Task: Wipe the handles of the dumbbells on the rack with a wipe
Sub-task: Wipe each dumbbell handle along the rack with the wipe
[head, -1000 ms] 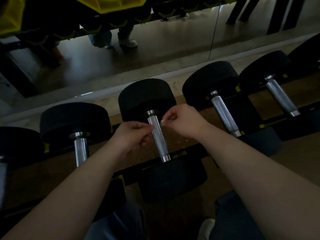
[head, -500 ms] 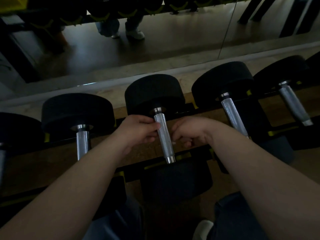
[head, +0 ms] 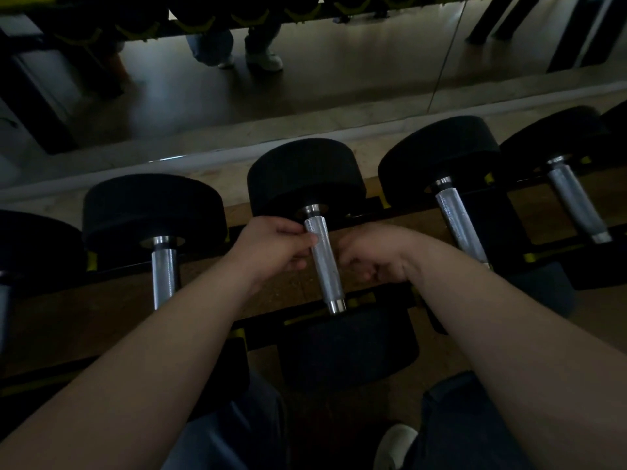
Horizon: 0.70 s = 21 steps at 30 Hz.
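The middle dumbbell (head: 305, 174) lies across the rack (head: 261, 322) with its knurled steel handle (head: 324, 262) running from the far black head down to the near one, and both hands close in on the handle's upper half. The left grip (head: 271, 247) sits on the handle's left side with its fingers curled, fingertips touching the metal just below the far collar. The right grip (head: 373, 254) is just beside the handle on the right, fingers curled inward with the knuckles toward the steel; contact cannot be told. In the dim light no wipe can be made out in either grip, so whether either is pinching it cannot be told. The lower part of the handle and its near collar are bare. A neighbouring dumbbell handle (head: 164, 276) lies to the left and another (head: 458, 225) to the right, both apart from the hands. Behind the rack a mirror (head: 305, 79) shows reflected legs and shoes.
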### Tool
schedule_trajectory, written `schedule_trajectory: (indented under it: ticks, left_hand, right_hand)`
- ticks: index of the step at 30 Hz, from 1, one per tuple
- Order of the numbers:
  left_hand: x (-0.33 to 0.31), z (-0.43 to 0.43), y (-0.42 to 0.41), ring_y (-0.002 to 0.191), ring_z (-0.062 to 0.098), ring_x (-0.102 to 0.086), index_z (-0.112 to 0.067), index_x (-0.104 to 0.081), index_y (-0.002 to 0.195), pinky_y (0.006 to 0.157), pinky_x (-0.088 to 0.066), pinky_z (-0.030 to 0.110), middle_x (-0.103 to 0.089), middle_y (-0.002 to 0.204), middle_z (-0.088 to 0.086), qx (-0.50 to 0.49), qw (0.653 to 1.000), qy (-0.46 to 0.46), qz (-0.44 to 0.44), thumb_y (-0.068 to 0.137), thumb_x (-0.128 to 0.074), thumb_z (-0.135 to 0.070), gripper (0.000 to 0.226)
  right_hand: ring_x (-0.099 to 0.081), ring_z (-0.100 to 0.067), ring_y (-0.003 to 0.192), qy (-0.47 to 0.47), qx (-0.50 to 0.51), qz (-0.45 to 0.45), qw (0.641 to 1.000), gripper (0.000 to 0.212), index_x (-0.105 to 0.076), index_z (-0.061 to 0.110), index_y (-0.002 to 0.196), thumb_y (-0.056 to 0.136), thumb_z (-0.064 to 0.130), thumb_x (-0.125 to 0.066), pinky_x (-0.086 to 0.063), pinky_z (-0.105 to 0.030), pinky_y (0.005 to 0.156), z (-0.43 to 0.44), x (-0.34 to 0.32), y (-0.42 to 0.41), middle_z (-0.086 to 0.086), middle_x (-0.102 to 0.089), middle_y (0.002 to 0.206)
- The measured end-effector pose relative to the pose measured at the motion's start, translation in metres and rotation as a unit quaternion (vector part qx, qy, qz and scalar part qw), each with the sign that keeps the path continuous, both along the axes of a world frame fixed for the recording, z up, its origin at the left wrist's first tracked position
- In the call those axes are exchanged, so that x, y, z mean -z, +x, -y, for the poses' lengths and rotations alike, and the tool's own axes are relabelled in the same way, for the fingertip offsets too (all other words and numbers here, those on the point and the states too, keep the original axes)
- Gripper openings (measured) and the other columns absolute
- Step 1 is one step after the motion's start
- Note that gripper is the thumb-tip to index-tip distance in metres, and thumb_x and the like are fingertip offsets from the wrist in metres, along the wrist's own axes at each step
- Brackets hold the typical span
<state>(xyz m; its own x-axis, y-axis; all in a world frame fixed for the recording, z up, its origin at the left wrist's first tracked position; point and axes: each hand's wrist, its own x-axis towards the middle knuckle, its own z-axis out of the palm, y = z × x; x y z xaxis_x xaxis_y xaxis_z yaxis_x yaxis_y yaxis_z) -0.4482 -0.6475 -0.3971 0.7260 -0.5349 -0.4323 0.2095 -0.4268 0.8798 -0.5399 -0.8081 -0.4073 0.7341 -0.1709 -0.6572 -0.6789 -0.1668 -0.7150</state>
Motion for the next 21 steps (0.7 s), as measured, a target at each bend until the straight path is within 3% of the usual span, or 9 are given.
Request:
schedule_trajectory:
  ticks: [2,3,4,7,9,12,15,17,21]
  left_hand:
    - [-0.001,-0.001,-0.001,0.085,0.013,-0.074,-0.011,-0.070,0.104,0.067,-0.059,0.025,-0.075,0.097,0.007,0.003,1.000,-0.005,-0.006,0.086,-0.077,-0.015,0.020]
    - [-0.002,-0.001,-0.001,0.085,0.013,-0.074,-0.010,-0.070,0.106,0.067,-0.059,0.025,-0.075,0.097,0.007,0.002,1.000,-0.006,-0.010,0.086,-0.077,-0.015,0.021]
    - [-0.002,0.000,-0.002,0.084,0.013,-0.074,-0.010,-0.069,0.108,0.067,-0.060,0.025,-0.075,0.097,0.007,0.002,1.000,-0.007,-0.013,0.087,-0.076,-0.015,0.023]
    - [-0.003,0.000,-0.004,0.085,0.015,-0.072,-0.007,-0.066,0.116,0.065,-0.061,0.026,-0.073,0.099,0.009,-0.002,0.999,-0.010,-0.035,0.089,-0.074,-0.014,0.029]
    - [-0.003,-0.001,-0.004,0.093,0.019,-0.072,-0.007,-0.062,0.124,0.065,-0.062,0.028,-0.072,0.106,0.011,0.005,0.998,-0.009,-0.057,0.090,-0.073,-0.017,0.037]
    - [-0.004,-0.002,-0.006,0.101,0.025,-0.071,-0.011,-0.056,0.133,0.069,-0.063,0.035,-0.071,0.114,0.013,0.033,0.996,-0.001,-0.085,0.094,-0.069,-0.023,0.043]
    - [-0.004,-0.002,-0.008,0.103,0.031,-0.070,-0.012,-0.051,0.138,0.070,-0.063,0.038,-0.067,0.118,0.018,0.029,0.993,-0.014,-0.117,0.096,-0.065,-0.024,0.045]
    - [-0.003,-0.002,-0.010,0.102,0.032,-0.070,-0.011,-0.050,0.139,0.070,-0.063,0.037,-0.066,0.118,0.020,0.017,0.992,-0.024,-0.125,0.097,-0.065,-0.023,0.046]
    - [0.000,0.000,-0.016,0.095,0.029,-0.072,-0.013,-0.053,0.135,0.066,-0.063,0.034,-0.069,0.112,0.017,-0.006,0.995,-0.017,-0.103,0.098,-0.063,-0.025,0.040]
  right_hand:
    - [-0.042,-0.005,0.039,0.055,0.130,0.076,0.987,0.025,-0.072,0.009,0.109,0.095,-0.002,-0.055,-0.035,-0.022,0.042,-0.002,0.004,0.011,-0.001,-0.064,0.074]
    - [-0.042,-0.004,0.039,0.061,0.141,0.089,0.984,0.028,-0.071,0.010,0.116,0.096,-0.001,-0.055,-0.035,-0.021,0.041,-0.002,0.005,0.012,0.000,-0.065,0.076]
    - [-0.041,-0.005,0.039,0.045,0.116,0.082,0.989,0.028,-0.070,0.011,0.117,0.096,0.000,-0.054,-0.035,-0.021,0.041,-0.002,0.004,0.009,0.002,-0.063,0.070]
    - [-0.042,-0.006,0.039,-0.062,-0.116,-0.054,0.990,0.017,-0.068,0.013,0.095,0.094,0.002,-0.055,-0.034,-0.020,0.042,-0.005,-0.009,-0.012,0.007,-0.056,0.049]
    - [-0.041,-0.006,0.038,-0.086,-0.161,-0.091,0.979,0.018,-0.063,0.014,0.083,0.093,0.001,-0.056,-0.032,-0.021,0.043,-0.008,-0.011,-0.016,0.004,-0.054,0.050]
    - [-0.044,-0.010,0.049,-0.020,0.053,-0.008,0.998,0.016,-0.067,0.012,0.096,0.094,0.001,-0.056,-0.033,-0.022,0.043,-0.009,-0.004,-0.002,-0.003,-0.059,0.073]
    - [-0.054,-0.010,0.061,0.014,0.206,0.125,0.970,0.014,-0.075,0.017,0.106,0.094,0.015,-0.068,-0.037,-0.022,0.044,-0.009,-0.004,0.012,-0.003,-0.073,0.096]
    - [-0.056,-0.010,0.062,-0.053,0.162,0.137,0.976,0.014,-0.077,0.021,0.105,0.093,0.025,-0.071,-0.039,-0.021,0.044,-0.011,-0.009,0.006,0.000,-0.074,0.092]
    - [-0.055,-0.013,0.059,-0.166,-0.038,0.011,0.985,0.006,-0.078,0.025,0.091,0.087,0.023,-0.074,-0.043,-0.023,0.049,-0.010,-0.023,-0.026,0.002,-0.075,0.093]
